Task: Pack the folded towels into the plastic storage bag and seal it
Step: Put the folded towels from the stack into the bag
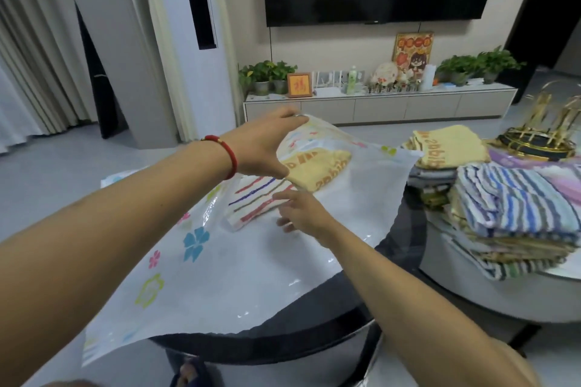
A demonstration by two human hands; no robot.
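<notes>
Nearest, spread over the dark round table [314,333]: the plastic storage bag [220,276], flat, printed with coloured flowers, its near edge hanging past the table rim.

Further in, the right hand [301,214], open, fingers spread and resting on the film just beside a striped towel [261,198] already inside. Beyond it, the left hand [267,144], with a red bracelet [224,151] on the wrist, closed on the far edge of the bag and lifting it, so the mouth stands raised above a yellow towel [317,171] that lies partly over the striped one.

To do this step well, probably: keep the mouth lifted high, push both towels deeper and flat toward the closed end, side by side and not heaped, so more can follow and the seal strip stays free of cloth.

To the right, on a lighter table [471,302], the waiting pile: a blue striped towel [509,198] on top, another yellow towel [449,144] behind.

Hard to make out: whether the right fingers are inside the bag or only pressing on top of the film; the seal strip itself; how many towels sit in the pile, cut off at the frame edge.
</notes>
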